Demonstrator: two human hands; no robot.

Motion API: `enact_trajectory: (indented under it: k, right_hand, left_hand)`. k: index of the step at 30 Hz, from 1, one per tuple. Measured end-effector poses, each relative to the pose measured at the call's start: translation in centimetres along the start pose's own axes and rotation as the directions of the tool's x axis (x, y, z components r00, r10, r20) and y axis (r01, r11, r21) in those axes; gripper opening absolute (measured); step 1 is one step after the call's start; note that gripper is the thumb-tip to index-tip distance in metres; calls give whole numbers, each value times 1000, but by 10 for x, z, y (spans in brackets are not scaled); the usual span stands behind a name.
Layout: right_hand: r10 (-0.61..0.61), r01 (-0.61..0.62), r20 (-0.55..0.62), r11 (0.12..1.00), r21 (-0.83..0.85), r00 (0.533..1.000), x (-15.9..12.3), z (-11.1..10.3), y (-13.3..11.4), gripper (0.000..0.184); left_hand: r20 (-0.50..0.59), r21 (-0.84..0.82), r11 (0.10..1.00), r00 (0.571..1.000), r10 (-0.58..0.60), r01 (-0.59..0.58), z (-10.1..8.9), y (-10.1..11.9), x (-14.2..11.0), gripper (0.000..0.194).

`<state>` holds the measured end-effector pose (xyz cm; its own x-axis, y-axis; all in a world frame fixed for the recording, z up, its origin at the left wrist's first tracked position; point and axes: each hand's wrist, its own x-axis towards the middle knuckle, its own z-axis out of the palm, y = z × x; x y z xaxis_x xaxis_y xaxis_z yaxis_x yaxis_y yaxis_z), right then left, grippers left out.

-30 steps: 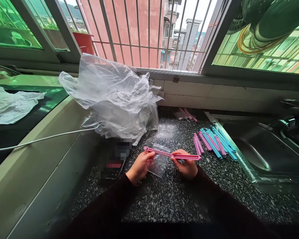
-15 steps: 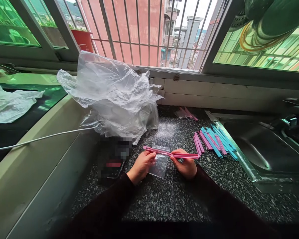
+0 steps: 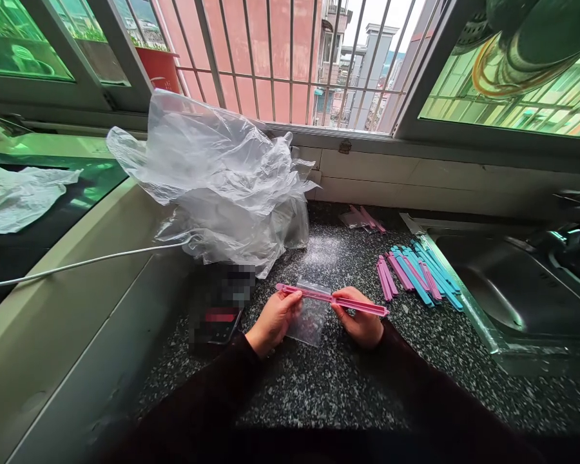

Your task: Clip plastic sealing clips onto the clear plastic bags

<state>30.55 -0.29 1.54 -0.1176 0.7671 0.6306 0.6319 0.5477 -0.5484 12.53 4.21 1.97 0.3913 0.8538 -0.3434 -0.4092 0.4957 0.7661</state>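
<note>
A long pink sealing clip (image 3: 362,305) is held level just above the speckled counter (image 3: 328,386). A small clear zip bag (image 3: 311,319) hangs from it between my hands. My left hand (image 3: 273,320) pinches the left edge of the bag under the clip's left part. My right hand (image 3: 360,322) is closed on the clip's middle, with the clip's right end sticking out past it. A pile of pink and blue clips (image 3: 418,274) lies on the counter to the right, beside the sink.
A big crumpled clear plastic bag (image 3: 217,180) stands at the back left. A dark phone (image 3: 217,309) lies left of my left hand. A steel sink (image 3: 517,290) is on the right. A small bagged pink clip (image 3: 360,219) lies near the wall. A white cable (image 3: 77,264) crosses the left ledge.
The hands, the clip and the bag have hardly moved. The clip's right end has dipped slightly and the view has tilted a little.
</note>
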Motion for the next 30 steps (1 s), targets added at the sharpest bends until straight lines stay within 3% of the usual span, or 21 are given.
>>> enact_trajectory:
  k: [13, 20, 30]
  right_hand:
    - [-70, 73, -105, 997, 19, 992, -3, 0, -2, 19]
    - [81, -54, -184, 988, 147, 980, -15, 5, 4, 12]
    - [-77, 91, -139, 991, 95, 987, -4, -2, -7, 17]
  left_hand:
    - [-25, -18, 1000, 999, 21, -22, 3, 0, -1, 30]
    - [-22, 48, 995, 996, 89, -88, 3, -2, -2, 32]
    - [37, 232, 953, 981, 189, -193, -4, -6, -3, 33]
